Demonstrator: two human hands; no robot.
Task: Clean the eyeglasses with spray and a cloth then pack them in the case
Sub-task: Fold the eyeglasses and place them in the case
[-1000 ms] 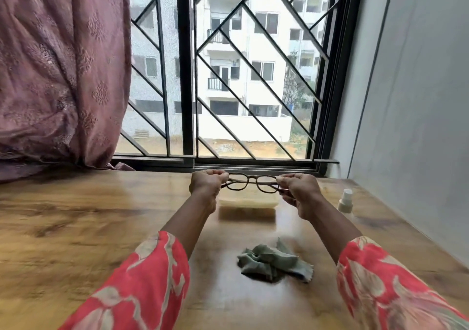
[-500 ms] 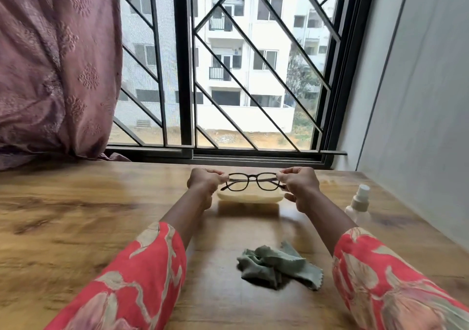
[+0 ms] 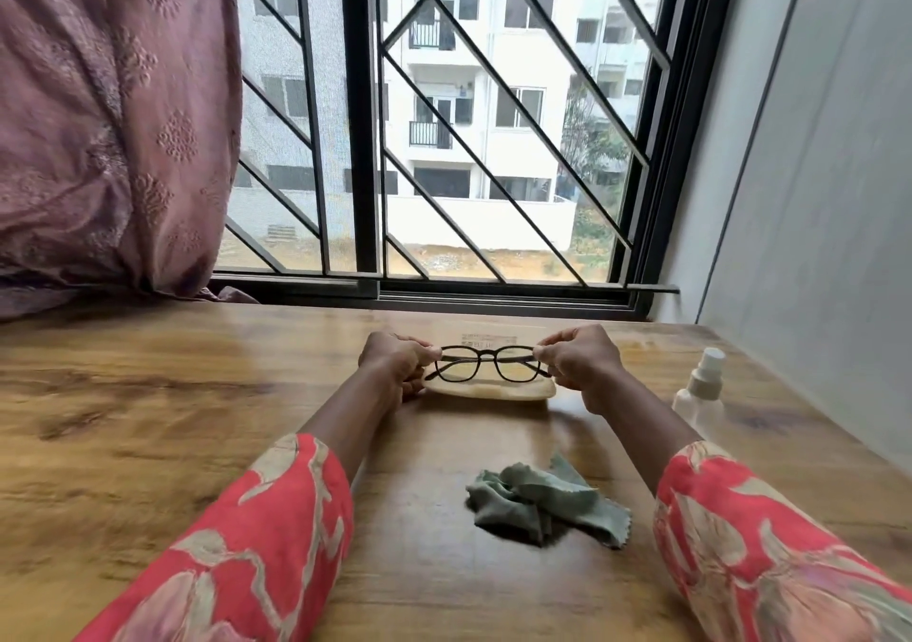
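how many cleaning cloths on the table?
1. The green cloth lies crumpled on the wooden table, nearer the person than the eyeglasses and between the two forearms. No other shows; one could hide under the sleeves.

Between your two hands you pinch eyeglasses (image 3: 492,363) with a black frame, and just under that grip lies a pale cream case (image 3: 491,389). Nearer you than the grip sits a crumpled grey-green cloth (image 3: 545,504), on a brown wood-grain table (image 3: 163,424). Your sleeves (image 3: 256,538) are coral red with a beige floral print.
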